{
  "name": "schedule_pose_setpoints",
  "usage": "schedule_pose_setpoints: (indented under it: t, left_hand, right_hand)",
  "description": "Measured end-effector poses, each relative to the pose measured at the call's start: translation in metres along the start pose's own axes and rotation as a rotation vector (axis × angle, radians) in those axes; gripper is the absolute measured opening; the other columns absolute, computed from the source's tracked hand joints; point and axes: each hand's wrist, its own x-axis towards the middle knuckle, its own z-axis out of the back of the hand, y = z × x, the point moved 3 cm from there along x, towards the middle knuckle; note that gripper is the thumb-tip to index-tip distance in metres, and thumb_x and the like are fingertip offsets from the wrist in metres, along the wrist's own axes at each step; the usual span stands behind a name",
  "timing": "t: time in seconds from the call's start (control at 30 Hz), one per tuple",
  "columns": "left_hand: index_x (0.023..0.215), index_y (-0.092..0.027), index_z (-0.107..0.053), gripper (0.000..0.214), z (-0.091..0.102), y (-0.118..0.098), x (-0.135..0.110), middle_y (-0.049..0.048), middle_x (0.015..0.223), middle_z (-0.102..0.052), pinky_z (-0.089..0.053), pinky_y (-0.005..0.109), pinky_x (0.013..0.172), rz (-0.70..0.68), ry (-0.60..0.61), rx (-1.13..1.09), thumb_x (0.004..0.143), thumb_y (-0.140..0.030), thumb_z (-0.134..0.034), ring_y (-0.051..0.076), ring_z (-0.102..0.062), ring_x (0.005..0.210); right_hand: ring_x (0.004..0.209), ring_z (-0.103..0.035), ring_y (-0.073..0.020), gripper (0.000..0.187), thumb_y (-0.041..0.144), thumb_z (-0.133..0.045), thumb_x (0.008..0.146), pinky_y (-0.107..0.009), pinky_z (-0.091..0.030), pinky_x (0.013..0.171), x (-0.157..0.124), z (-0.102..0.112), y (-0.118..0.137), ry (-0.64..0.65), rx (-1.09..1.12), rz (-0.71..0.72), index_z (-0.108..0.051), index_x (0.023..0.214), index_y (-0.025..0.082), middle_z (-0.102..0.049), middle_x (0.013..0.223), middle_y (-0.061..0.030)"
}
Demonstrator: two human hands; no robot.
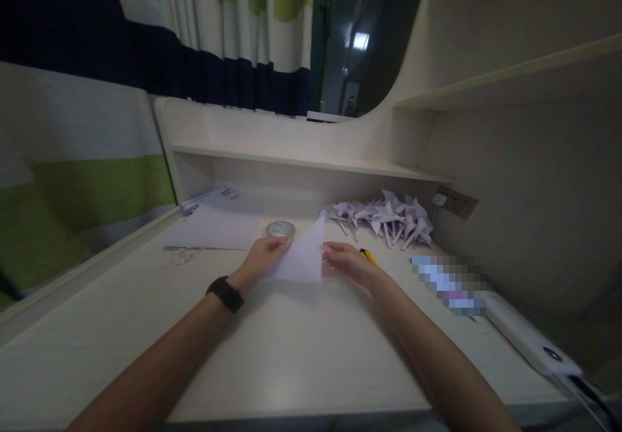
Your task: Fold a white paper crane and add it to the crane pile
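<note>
A sheet of white paper (305, 256), folded into a triangle, stands up from the desk (291, 348) between both hands. My left hand (262, 257), with a black band on its wrist, pinches the paper's left edge. My right hand (347, 262) pinches the right edge, fingers pressed together on it. A roll of clear tape (280, 229) lies just behind my left hand. A yellow pen or cutter (369, 257) pokes out behind my right hand.
A heap of folded white paper pieces (389, 218) sits at the back right near a wall socket (457, 202). Flat white sheets (218, 225) lie at the back left. A white power strip (529, 341) runs along the right edge. A shelf (301, 160) overhangs the back.
</note>
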Motion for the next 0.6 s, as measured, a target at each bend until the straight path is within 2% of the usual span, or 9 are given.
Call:
schedule_pose_setpoints:
  t: [0.03, 0.1, 0.17, 0.23, 0.3, 0.4, 0.5, 0.6]
  left_hand:
    - [0.077, -0.012, -0.063, 0.039, -0.002, 0.0, 0.0, 0.0067, 0.076, -0.065, -0.04, 0.026, 0.058, 0.002, -0.041, -0.006, 0.084, -0.047, -0.048, 0.019, -0.057, 0.07]
    - [0.083, -0.012, -0.066, 0.039, -0.005, -0.002, -0.002, 0.0089, 0.083, -0.068, -0.045, 0.029, 0.064, -0.014, -0.127, 0.01, 0.084, -0.047, -0.049, 0.022, -0.06, 0.076]
    - [0.097, -0.012, -0.068, 0.041, -0.01, -0.004, -0.005, 0.0118, 0.098, -0.07, -0.048, 0.034, 0.074, -0.047, -0.144, 0.034, 0.085, -0.047, -0.051, 0.025, -0.063, 0.087]
    - [0.117, -0.013, -0.062, 0.049, -0.015, -0.006, -0.008, 0.0145, 0.118, -0.064, -0.047, 0.039, 0.085, -0.116, -0.138, 0.085, 0.082, -0.048, -0.058, 0.028, -0.061, 0.101]
    - [0.131, -0.016, -0.051, 0.068, -0.022, -0.008, -0.011, 0.016, 0.133, -0.054, -0.042, 0.045, 0.097, -0.241, -0.104, 0.186, 0.073, -0.048, -0.068, 0.032, -0.054, 0.117]
    - [0.138, -0.017, -0.043, 0.08, -0.031, -0.007, -0.016, 0.0158, 0.14, -0.046, -0.032, 0.048, 0.107, -0.418, -0.051, 0.331, 0.069, -0.044, -0.074, 0.032, -0.041, 0.13]
    - [0.138, -0.017, -0.042, 0.071, -0.032, -0.007, -0.018, 0.0159, 0.138, -0.048, -0.032, 0.046, 0.108, -0.456, -0.051, 0.367, 0.077, -0.043, -0.068, 0.03, -0.043, 0.128]
    - [0.138, -0.016, -0.04, 0.074, -0.03, -0.012, -0.019, 0.0165, 0.139, -0.047, -0.033, 0.045, 0.106, -0.475, -0.024, 0.363, 0.077, -0.049, -0.068, 0.031, -0.043, 0.128]
  right_hand:
    - [0.065, -0.064, -0.0133, 0.037, 0.041, -0.076, 0.07, -0.025, -0.053, 0.062, 0.002, -0.008, -0.003, -0.01, 0.004, -0.003, -0.067, 0.093, 0.013, -0.07, 0.086, -0.0085]
    - [0.06, -0.061, -0.0133, 0.03, 0.038, -0.078, 0.067, -0.024, -0.051, 0.058, 0.006, -0.016, -0.01, -0.132, 0.007, -0.026, -0.067, 0.078, 0.012, -0.068, 0.075, -0.0073]
    - [0.059, -0.061, -0.0147, 0.027, 0.036, -0.077, 0.066, -0.025, -0.051, 0.056, 0.009, -0.019, -0.014, -0.259, 0.017, -0.043, -0.065, 0.071, 0.012, -0.067, 0.07, -0.0065]
    - [0.057, -0.06, -0.0153, 0.026, 0.036, -0.076, 0.066, -0.026, -0.05, 0.055, 0.011, -0.017, -0.017, -0.348, 0.02, -0.046, -0.064, 0.07, 0.013, -0.066, 0.066, -0.0051]
    - [0.053, -0.058, -0.0145, 0.028, 0.038, -0.076, 0.066, -0.026, -0.048, 0.052, 0.012, -0.015, -0.019, -0.396, 0.001, -0.04, -0.063, 0.068, 0.014, -0.063, 0.061, -0.0033]
    - [0.051, -0.056, -0.0132, 0.031, 0.042, -0.077, 0.065, -0.025, -0.046, 0.049, 0.014, -0.013, -0.021, -0.398, -0.014, -0.015, -0.062, 0.067, 0.014, -0.062, 0.061, -0.0022]
    - [0.055, -0.058, -0.0138, 0.038, 0.051, -0.074, 0.066, -0.026, -0.049, 0.052, 0.015, -0.015, -0.02, -0.335, 0.037, 0.026, -0.063, 0.073, 0.015, -0.063, 0.066, -0.0023]
    - [0.056, -0.057, -0.0136, 0.045, 0.059, -0.073, 0.065, -0.028, -0.053, 0.054, 0.014, -0.016, -0.018, -0.313, 0.064, 0.065, -0.062, 0.075, 0.016, -0.061, 0.066, -0.0015]
